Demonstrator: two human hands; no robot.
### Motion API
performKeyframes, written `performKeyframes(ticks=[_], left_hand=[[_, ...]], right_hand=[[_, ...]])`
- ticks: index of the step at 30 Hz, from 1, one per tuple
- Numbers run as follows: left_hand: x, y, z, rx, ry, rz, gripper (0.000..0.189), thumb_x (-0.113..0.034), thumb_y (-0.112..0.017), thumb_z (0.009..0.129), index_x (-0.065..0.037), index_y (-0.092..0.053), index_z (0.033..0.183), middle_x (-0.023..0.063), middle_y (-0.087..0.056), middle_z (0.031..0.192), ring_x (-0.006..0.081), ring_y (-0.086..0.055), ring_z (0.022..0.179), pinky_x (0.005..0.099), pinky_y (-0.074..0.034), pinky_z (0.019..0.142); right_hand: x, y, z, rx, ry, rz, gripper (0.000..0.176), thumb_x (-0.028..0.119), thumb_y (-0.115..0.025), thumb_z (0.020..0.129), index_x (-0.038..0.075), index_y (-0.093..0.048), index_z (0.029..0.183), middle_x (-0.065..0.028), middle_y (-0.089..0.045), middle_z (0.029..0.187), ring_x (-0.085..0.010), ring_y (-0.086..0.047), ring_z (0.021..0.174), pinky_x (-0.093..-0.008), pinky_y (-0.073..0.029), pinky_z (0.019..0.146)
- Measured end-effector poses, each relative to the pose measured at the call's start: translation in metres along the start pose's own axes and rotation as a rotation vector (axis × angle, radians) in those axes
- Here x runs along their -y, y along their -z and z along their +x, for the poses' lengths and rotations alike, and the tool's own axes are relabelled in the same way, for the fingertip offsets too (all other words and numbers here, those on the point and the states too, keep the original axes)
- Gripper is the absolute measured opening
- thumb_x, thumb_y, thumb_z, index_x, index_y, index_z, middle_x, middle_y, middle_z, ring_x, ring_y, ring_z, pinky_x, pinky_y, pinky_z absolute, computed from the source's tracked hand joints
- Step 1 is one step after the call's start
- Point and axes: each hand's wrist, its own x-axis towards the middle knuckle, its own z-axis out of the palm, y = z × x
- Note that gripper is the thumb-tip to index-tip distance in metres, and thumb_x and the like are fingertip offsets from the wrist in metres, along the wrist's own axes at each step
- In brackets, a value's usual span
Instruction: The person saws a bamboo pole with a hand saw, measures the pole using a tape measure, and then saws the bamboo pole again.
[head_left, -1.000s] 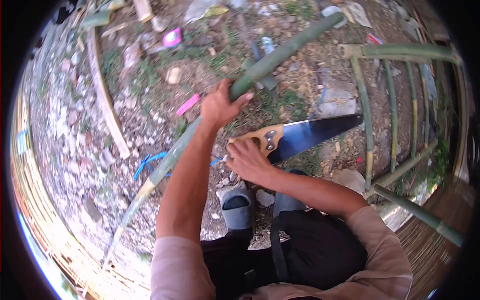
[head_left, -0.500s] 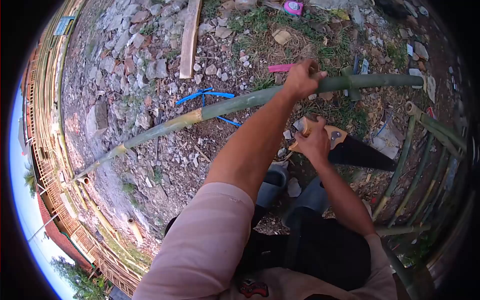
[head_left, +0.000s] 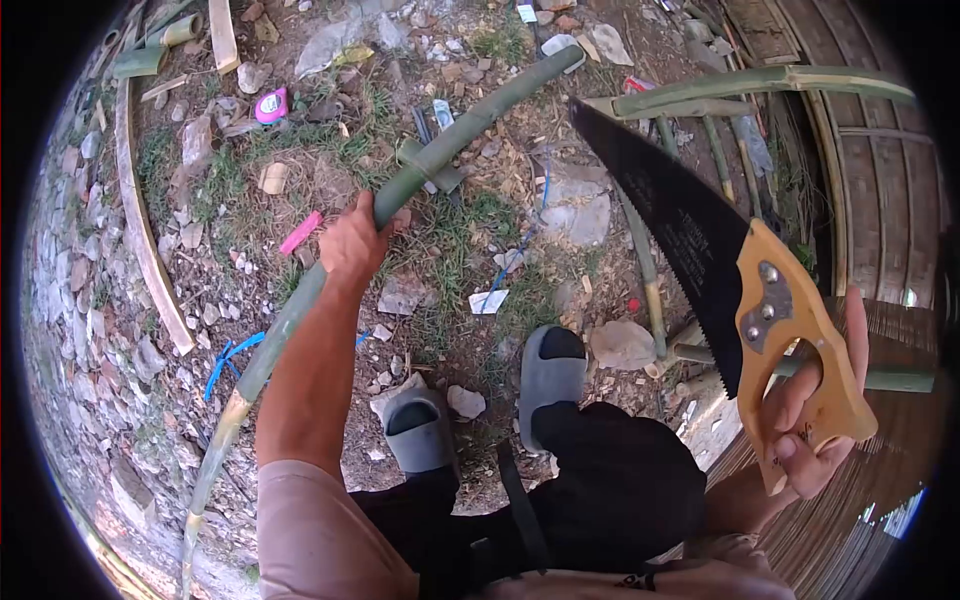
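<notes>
My left hand (head_left: 352, 243) is wrapped round a long green bamboo pole (head_left: 285, 335), which runs from the lower left to the upper middle. Near its upper end the pole lies across a short bamboo piece (head_left: 447, 182). On the right, my right hand (head_left: 805, 425) grips the yellow handle of a hand saw (head_left: 668, 205). The dark blade points up and left, raised off the ground and apart from the pole. A pink strip (head_left: 300, 232) lies just left of my left hand, and blue strapping (head_left: 222, 365) lies beside the pole.
A pink tape measure (head_left: 270, 106) lies at the upper left, near a wooden strip (head_left: 140, 210). Bamboo lengths (head_left: 740, 90) stand at the upper right beside a woven panel (head_left: 885, 190). Stones and grass surround my grey sandals (head_left: 553, 380).
The view has turned right. My right hand has lifted the saw from near my legs out to the right, its blade now pointing up. My left hand still holds the pole.
</notes>
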Motion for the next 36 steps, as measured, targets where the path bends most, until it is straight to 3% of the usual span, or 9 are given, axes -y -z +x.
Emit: performKeyframes(ticks=[1,4,6,8,10,18,20,27,36], left_hand=[[-0.004,-0.002,0.001,-0.004,0.001,0.006,0.062,-0.052,-0.074,0.085,-0.015,-0.055,0.132,0.0174,-0.070,0.111,0.0385,-0.069,0.100,0.0498,-0.055,0.078],[-0.014,-0.011,0.003,-0.153,-0.021,0.079,0.055,-0.045,-0.075,0.085,-0.015,-0.057,0.127,0.0115,-0.068,0.114,0.0353,-0.069,0.099,0.0492,-0.054,0.079],[-0.019,-0.014,0.010,-0.332,-0.051,0.100,0.055,-0.041,-0.077,0.083,-0.015,-0.057,0.127,0.0087,-0.066,0.114,0.0338,-0.067,0.101,0.0489,-0.053,0.081],[-0.030,-0.016,0.013,-0.354,-0.006,0.119,0.055,-0.042,-0.077,0.082,-0.016,-0.057,0.127,0.0076,-0.066,0.113,0.0311,-0.065,0.104,0.0468,-0.052,0.085],[-0.034,-0.040,0.011,-0.410,0.023,0.258,0.051,-0.043,-0.076,0.083,-0.018,-0.058,0.123,0.0034,-0.064,0.109,0.0257,-0.062,0.107,0.0407,-0.050,0.086],[-0.036,-0.032,0.008,-0.257,0.030,0.161,0.057,-0.054,-0.055,0.097,-0.012,-0.054,0.136,0.0136,-0.062,0.116,0.0315,-0.059,0.113,0.0518,-0.037,0.097],[-0.038,-0.035,0.011,-0.179,0.084,0.043,0.057,-0.050,-0.063,0.094,-0.012,-0.053,0.136,0.0132,-0.061,0.118,0.0319,-0.057,0.115,0.0511,-0.036,0.099],[-0.094,-0.094,-0.008,-0.704,0.243,0.229,0.054,-0.029,-0.076,0.084,-0.009,-0.052,0.128,0.0092,-0.059,0.116,0.0323,-0.054,0.116,0.0570,-0.032,0.099],[-0.063,-0.036,0.018,-0.400,0.070,0.119,0.058,-0.034,-0.079,0.085,-0.009,-0.053,0.129,0.0147,-0.065,0.116,0.0331,-0.060,0.110,0.0516,-0.041,0.093]], right_hand=[[-0.011,0.010,-0.005,-0.054,0.171,-0.106,0.087,0.003,-0.072,0.079,-0.008,-0.025,0.152,-0.0036,-0.048,0.062,-0.0072,-0.045,0.048,-0.0179,-0.039,0.049],[-0.067,0.046,-0.004,-0.218,0.006,-0.322,0.080,0.032,-0.076,0.090,-0.011,-0.038,0.145,-0.0036,-0.050,0.065,-0.0080,-0.048,0.051,-0.0203,-0.037,0.048],[-0.116,0.029,0.013,-0.338,-0.008,0.070,0.081,0.052,-0.066,0.093,-0.013,-0.046,0.138,-0.0036,-0.052,0.065,-0.0091,-0.048,0.053,-0.0228,-0.036,0.048],[-0.167,0.028,0.039,-0.135,0.098,-0.072,0.064,0.040,-0.059,0.102,-0.012,-0.048,0.137,-0.0051,-0.053,0.067,-0.0102,-0.048,0.054,-0.0251,-0.037,0.049],[-0.206,0.025,0.068,-0.051,0.072,0.292,0.054,0.032,-0.054,0.105,-0.012,-0.050,0.136,-0.0058,-0.055,0.069,-0.0099,-0.049,0.057,-0.0247,-0.038,0.050],[-0.289,0.013,0.139,0.031,-0.049,0.434,0.046,0.024,-0.054,0.105,-0.012,-0.056,0.133,-0.0022,-0.055,0.070,-0.0077,-0.049,0.059,-0.0239,-0.039,0.052],[-0.298,0.008,0.143,0.011,-0.081,0.512,0.045,0.023,-0.055,0.104,-0.011,-0.056,0.134,-0.0017,-0.056,0.071,-0.0071,-0.049,0.059,-0.0236,-0.039,0.052],[-0.316,0.005,0.145,0.048,-0.055,0.430,0.046,0.025,-0.055,0.104,-0.011,-0.057,0.134,-0.0021,-0.056,0.067,-0.0070,-0.049,0.057,-0.0241,-0.040,0.052],[-0.342,-0.002,0.126,0.009,0.006,0.288,0.045,0.024,-0.057,0.102,-0.011,-0.060,0.131,-0.0045,-0.064,0.070,-0.0078,-0.056,0.059,-0.0238,-0.043,0.051]])
